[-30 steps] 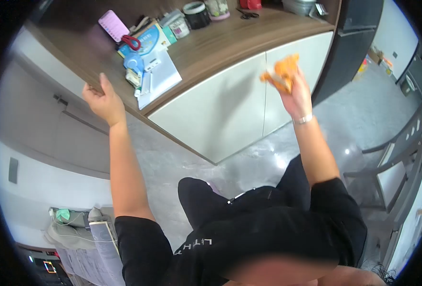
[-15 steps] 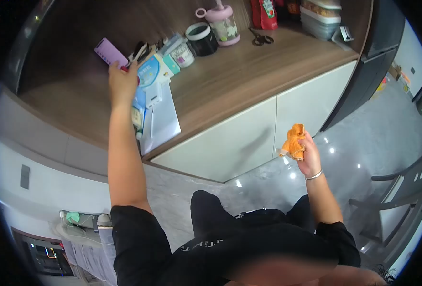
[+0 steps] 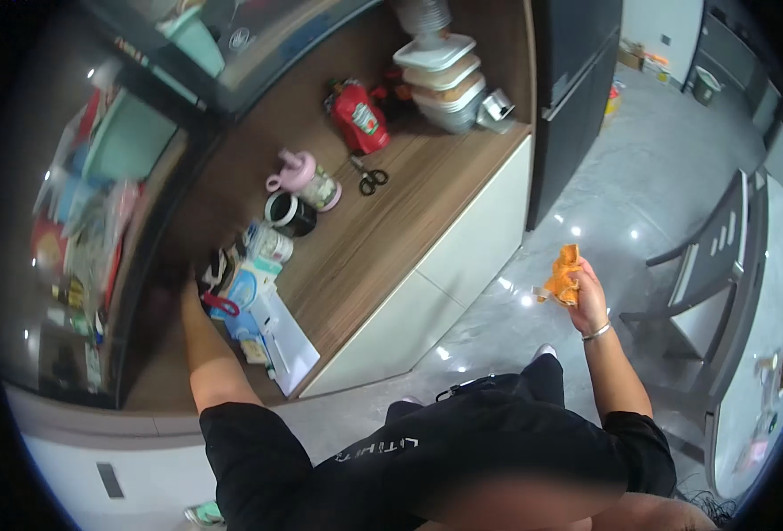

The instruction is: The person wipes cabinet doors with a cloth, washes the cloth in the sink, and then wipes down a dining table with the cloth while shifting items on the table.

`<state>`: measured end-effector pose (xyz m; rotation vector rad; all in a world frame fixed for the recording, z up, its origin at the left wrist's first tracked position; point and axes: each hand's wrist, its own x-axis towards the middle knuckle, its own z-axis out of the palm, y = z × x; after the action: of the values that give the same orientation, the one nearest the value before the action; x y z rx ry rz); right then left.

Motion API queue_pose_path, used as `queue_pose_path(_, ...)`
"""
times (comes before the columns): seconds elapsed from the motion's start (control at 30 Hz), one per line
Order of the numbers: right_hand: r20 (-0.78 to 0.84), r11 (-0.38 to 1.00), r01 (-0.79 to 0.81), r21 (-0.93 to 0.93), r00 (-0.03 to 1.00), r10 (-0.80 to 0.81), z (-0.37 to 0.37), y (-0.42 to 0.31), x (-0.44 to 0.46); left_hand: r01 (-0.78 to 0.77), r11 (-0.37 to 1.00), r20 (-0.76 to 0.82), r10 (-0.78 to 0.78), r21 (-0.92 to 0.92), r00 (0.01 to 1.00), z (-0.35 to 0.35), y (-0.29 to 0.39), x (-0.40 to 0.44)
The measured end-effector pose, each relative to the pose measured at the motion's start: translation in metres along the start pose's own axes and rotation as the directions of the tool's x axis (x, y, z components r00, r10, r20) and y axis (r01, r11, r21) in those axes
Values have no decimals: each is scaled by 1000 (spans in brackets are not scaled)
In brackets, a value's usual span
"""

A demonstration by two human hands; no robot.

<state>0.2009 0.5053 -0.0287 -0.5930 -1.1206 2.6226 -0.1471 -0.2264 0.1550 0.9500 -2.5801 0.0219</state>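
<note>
My right hand (image 3: 588, 288) is closed around a crumpled orange cloth (image 3: 565, 273) with a small pale tag, held above the floor. My left hand (image 3: 195, 281) reaches to the shadowed back of the wooden counter (image 3: 347, 248); it is dark and blurred, so its fingers cannot be made out. Beside it lies a red looped handle (image 3: 221, 305), on a pile with a blue-and-white packet (image 3: 243, 288) and a white flat sheet or folder (image 3: 289, 345). A clear jar with a label (image 3: 270, 242) stands close behind the packet.
Along the counter stand a black jar (image 3: 290, 215), a pink cup (image 3: 310, 181), black scissors (image 3: 372, 180), a red pouch (image 3: 360, 117) and stacked food boxes (image 3: 444, 75). A glass-doored cabinet (image 3: 205, 124) hangs above. At right are a grey chair (image 3: 701, 283) and a table (image 3: 745, 389).
The view has turned to the right. My left hand has gone deeper toward the counter's back, and the purple phone near it is out of sight. My right hand keeps the orange cloth.
</note>
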Motion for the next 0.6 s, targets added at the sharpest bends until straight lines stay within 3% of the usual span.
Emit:
queue_pose_path(0.17,-119,999,-10,53,993,17,-8,-29,-25,-123,990,-5,123,67,992,-38,5,-26)
queue_pose_path(0.27,-112,999,1,51,994,5,1,-32,-32,-376,916,-156,395,137,905,27,-34,20)
queue_pose_path(0.3,-99,999,12,49,995,-7,8,-33,-33,-188,966,-59,202,178,978,-36,9,-44)
queue_pose_path(0.37,-84,998,29,51,996,-25,19,-33,-34,-79,994,-101,87,75,991,-55,28,-70)
queue_pose_path(0.43,-63,998,37,58,997,-33,29,-34,-35,-69,993,-115,80,93,990,-51,24,-65)
queue_pose_path(0.57,-70,996,47,70,997,-42,36,-36,-37,-236,899,-125,300,370,946,9,-25,-18)
queue_pose_path(0.6,-72,996,47,77,997,-42,32,-36,-35,-247,897,-153,320,367,935,16,-39,-8)
